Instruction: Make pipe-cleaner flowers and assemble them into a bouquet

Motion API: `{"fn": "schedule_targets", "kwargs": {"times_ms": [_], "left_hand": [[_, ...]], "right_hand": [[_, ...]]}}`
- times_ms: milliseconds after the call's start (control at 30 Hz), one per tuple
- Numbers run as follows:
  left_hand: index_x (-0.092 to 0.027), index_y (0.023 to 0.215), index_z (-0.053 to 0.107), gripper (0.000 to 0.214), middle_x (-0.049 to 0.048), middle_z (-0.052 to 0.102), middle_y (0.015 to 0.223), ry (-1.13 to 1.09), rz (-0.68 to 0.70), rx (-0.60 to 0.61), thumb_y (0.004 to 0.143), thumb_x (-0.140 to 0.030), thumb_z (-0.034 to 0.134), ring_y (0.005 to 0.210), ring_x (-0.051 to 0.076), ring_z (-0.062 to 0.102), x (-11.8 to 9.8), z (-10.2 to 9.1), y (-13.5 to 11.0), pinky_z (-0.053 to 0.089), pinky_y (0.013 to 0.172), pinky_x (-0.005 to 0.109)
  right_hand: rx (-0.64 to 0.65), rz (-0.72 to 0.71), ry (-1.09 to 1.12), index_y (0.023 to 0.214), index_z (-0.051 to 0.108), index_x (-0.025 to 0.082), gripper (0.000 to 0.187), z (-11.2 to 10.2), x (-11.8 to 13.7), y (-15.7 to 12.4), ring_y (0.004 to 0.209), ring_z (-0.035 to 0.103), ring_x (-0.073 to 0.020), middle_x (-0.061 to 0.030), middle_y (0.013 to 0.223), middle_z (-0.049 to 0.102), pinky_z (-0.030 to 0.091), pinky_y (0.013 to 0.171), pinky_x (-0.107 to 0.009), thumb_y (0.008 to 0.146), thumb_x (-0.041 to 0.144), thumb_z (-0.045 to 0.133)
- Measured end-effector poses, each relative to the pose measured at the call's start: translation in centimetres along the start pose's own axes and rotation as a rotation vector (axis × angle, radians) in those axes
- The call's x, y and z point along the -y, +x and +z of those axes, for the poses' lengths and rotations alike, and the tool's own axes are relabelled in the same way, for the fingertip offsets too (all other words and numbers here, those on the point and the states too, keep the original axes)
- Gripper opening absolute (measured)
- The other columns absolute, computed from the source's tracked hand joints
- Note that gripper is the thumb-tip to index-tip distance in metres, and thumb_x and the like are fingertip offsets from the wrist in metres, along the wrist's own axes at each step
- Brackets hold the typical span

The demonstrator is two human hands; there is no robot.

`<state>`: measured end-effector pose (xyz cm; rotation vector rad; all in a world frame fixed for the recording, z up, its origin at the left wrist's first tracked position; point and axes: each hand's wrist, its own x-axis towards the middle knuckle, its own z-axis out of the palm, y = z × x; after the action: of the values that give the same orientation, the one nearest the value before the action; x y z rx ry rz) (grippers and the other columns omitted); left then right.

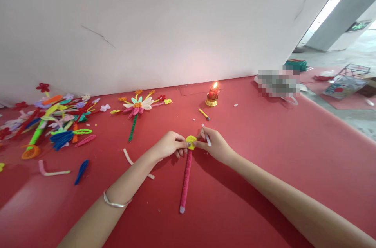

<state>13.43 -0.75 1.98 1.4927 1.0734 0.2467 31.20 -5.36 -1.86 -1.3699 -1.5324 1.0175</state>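
Between my hands is a yellow coiled pipe-cleaner disc (191, 142), at the top end of a dark pink fuzzy stick (185, 183) with a whitish tip. My left hand (173, 144) pinches the disc's left edge between thumb and finger. From the other side, my right hand (213, 141) grips its right edge and also has a translucent white glue stick (208, 139) lying across its fingers. A bent cream pipe cleaner (128, 157) passes partly under my left forearm.
A lit red candle (214, 91) in a gold holder burns near the white board (176, 25). A yellow crayon-like stick (203, 114) lies before it. Left are a finished pipe-cleaner flower (137, 105), a pile of colourful pieces (63, 113) and a blue bundle (81, 172).
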Motion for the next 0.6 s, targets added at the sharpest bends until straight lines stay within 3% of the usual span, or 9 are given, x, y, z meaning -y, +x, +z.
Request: {"fn": "schedule_targets", "kwargs": {"times_ms": [433, 600], "left_hand": [[-0.011, 0.057, 0.061, 0.025, -0.0012, 0.056, 0.045, 0.069, -0.035, 0.018, 0.077, -0.027, 0.06, 0.037, 0.007, 0.048, 0.2, 0.0, 0.2, 0.037, 0.037, 0.018], [-0.011, 0.06, 0.063, 0.023, 0.0013, 0.061, 0.053, 0.07, -0.04, 0.029, 0.073, -0.029, 0.064, 0.04, 0.007, 0.051, 0.3, -0.2, 0.4, 0.038, 0.038, 0.018]], "right_hand": [[-0.059, -0.104, -0.271, 0.066, 0.031, 0.022, 0.032, 0.2, 0.2, -0.5, 0.066, 0.044, -0.015, 0.0021, 0.069, 0.056, 0.036, 0.06, -0.026, 0.07, 0.023, 0.063], [-0.121, -0.355, -0.42, 0.072, 0.04, 0.022, 0.019, -0.2, 0.5, -1.3, 0.071, 0.051, -0.0178, -0.003, 0.075, 0.059, 0.041, 0.063, -0.03, 0.076, 0.02, 0.058]]}}
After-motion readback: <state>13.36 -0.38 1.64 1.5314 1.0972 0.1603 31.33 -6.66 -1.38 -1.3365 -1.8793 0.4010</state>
